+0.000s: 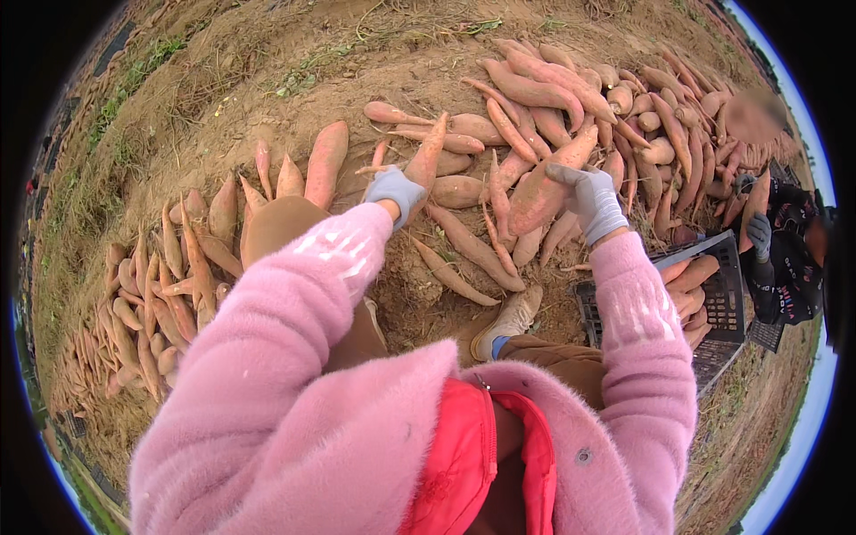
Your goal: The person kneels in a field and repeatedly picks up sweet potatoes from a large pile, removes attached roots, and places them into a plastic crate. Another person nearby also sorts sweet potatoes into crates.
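My left hand [396,191], in a grey glove, is closed around a pointed sweet potato [428,155] that stands nearly upright. My right hand [590,194], gloved likewise, grips a large, thick sweet potato [552,180] slanting over the pile, its fingers and thumb on its right side. Between and below my hands lie several more sweet potatoes on the soil, among them a long one [471,244] and a slender one [451,273]. A wide, blunt sweet potato [327,164] rests on the dirt left of my left hand.
A black plastic crate [725,294] holding sweet potatoes is at the right, beside my right forearm. Beyond it a co-worker's gloved hand [760,235] holds a sweet potato. Heaps of sweet potatoes [160,301] spread to the left and upper right. My shoe [511,321] is near the pile.
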A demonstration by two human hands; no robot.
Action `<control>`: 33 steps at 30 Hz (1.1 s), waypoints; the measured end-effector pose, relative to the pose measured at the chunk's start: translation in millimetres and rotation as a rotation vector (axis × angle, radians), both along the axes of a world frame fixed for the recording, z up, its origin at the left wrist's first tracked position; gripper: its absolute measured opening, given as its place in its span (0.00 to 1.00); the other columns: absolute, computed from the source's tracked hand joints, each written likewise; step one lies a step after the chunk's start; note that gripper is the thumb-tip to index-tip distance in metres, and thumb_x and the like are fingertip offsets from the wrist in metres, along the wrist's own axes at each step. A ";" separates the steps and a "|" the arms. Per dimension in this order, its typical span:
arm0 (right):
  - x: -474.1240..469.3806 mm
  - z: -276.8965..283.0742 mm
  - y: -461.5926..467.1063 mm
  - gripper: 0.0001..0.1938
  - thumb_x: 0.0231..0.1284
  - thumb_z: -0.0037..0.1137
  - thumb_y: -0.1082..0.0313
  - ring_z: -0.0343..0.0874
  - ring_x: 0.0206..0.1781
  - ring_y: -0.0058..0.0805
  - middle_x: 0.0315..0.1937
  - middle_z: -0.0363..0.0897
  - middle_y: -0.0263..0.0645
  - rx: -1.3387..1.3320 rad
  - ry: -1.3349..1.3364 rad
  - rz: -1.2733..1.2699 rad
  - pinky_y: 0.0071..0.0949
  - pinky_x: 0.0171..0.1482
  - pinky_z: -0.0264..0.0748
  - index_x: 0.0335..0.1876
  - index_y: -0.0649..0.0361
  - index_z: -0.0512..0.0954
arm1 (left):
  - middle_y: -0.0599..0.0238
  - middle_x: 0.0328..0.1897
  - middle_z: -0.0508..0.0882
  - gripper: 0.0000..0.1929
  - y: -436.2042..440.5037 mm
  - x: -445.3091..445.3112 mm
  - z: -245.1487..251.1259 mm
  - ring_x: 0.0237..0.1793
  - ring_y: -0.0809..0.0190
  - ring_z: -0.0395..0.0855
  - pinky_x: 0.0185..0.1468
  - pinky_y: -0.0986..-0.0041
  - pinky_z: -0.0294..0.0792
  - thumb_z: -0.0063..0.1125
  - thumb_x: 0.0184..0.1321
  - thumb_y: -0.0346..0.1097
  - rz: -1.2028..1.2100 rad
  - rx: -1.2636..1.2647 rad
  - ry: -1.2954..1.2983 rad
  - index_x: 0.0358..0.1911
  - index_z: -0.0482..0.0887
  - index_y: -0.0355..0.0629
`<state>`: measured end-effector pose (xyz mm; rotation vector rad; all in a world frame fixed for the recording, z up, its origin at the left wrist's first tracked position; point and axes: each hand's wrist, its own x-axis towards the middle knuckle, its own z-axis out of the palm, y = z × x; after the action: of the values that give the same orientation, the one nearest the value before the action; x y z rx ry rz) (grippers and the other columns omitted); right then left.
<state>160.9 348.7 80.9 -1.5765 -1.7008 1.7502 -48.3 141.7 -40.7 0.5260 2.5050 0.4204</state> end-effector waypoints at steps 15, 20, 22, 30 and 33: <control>57.1 65.5 -12.0 0.26 0.64 0.58 0.66 0.81 0.49 0.28 0.52 0.81 0.38 -0.149 0.180 0.068 0.30 0.52 0.76 0.66 0.61 0.68 | 0.45 0.57 0.81 0.41 -10.3 10.3 14.9 0.51 0.49 0.84 0.58 0.62 0.78 0.69 0.49 0.40 0.046 0.988 -1.881 0.67 0.68 0.31; 64.6 48.8 -71.4 0.40 0.56 0.64 0.73 0.70 0.68 0.32 0.71 0.64 0.40 -0.281 0.669 0.450 0.37 0.68 0.70 0.75 0.59 0.57 | 0.41 0.62 0.78 0.45 -6.6 59.5 72.5 0.58 0.41 0.81 0.52 0.53 0.82 0.68 0.51 0.41 -0.213 0.998 -2.226 0.72 0.60 0.33; 67.4 46.3 -82.8 0.38 0.57 0.65 0.72 0.72 0.67 0.33 0.67 0.69 0.40 -0.304 0.777 0.425 0.38 0.69 0.69 0.73 0.61 0.60 | 0.40 0.62 0.78 0.44 -2.0 82.9 79.5 0.60 0.39 0.80 0.54 0.51 0.81 0.66 0.54 0.43 -0.278 0.925 -2.251 0.73 0.59 0.35; 93.5 41.7 -50.7 0.23 0.62 0.66 0.59 0.80 0.52 0.29 0.52 0.80 0.37 -0.094 0.582 -0.042 0.31 0.55 0.78 0.58 0.62 0.75 | 0.38 0.63 0.76 0.33 -11.3 120.7 59.2 0.55 0.45 0.77 0.65 0.42 0.67 0.42 0.72 0.58 -0.118 0.556 -2.128 0.69 0.67 0.36; 127.0 48.4 -24.1 0.21 0.61 0.67 0.58 0.79 0.48 0.27 0.49 0.80 0.36 -0.023 0.512 -0.229 0.28 0.48 0.79 0.55 0.61 0.77 | 0.49 0.47 0.83 0.28 -12.7 122.9 61.7 0.28 0.62 0.78 0.46 0.61 0.70 0.39 0.75 0.55 -0.401 0.502 -1.754 0.62 0.75 0.36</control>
<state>287.8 324.5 129.3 -1.1390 -1.2115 1.8494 74.6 129.0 21.1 0.4576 0.5931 0.8315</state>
